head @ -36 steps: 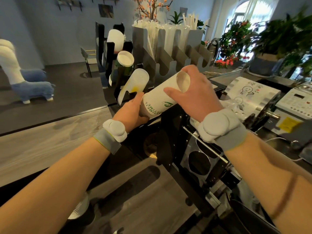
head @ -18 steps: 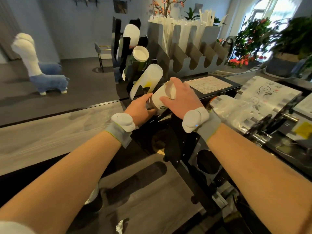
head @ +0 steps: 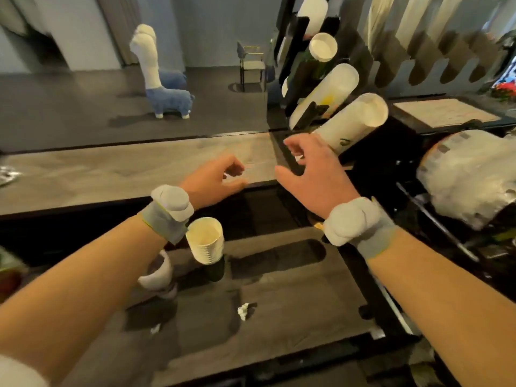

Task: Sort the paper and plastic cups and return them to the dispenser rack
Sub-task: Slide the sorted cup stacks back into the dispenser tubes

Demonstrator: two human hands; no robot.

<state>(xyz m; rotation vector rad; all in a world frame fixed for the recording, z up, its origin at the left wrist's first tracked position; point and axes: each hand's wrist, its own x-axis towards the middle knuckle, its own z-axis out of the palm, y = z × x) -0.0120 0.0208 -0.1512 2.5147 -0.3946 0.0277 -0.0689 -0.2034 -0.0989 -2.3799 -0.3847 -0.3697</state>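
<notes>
Both hands hung empty over the grey wood-grain counter (head: 111, 174), each wrist wrapped in a grey band with a white puck. The left hand (head: 212, 181) sat with fingers loosely curled and grasping nothing. The right hand (head: 310, 174) was spread with fingers released, its fingertips just beside the base of a tilted white paper cup stack with a green logo (head: 351, 127), not clearly touching it. That stack lay in the lowest slot of the black dispenser rack (head: 301, 79), at one o'clock from the right hand. Above it, toward twelve o'clock, sat a translucent plastic cup stack (head: 326, 96) and a further white paper cup stack (head: 324, 47). At six o'clock from the left hand, an upright stack of ribbed white paper cups (head: 206, 241) stood on the lower dark wooden shelf (head: 279, 303), near a crumpled white scrap (head: 243, 311).
</notes>
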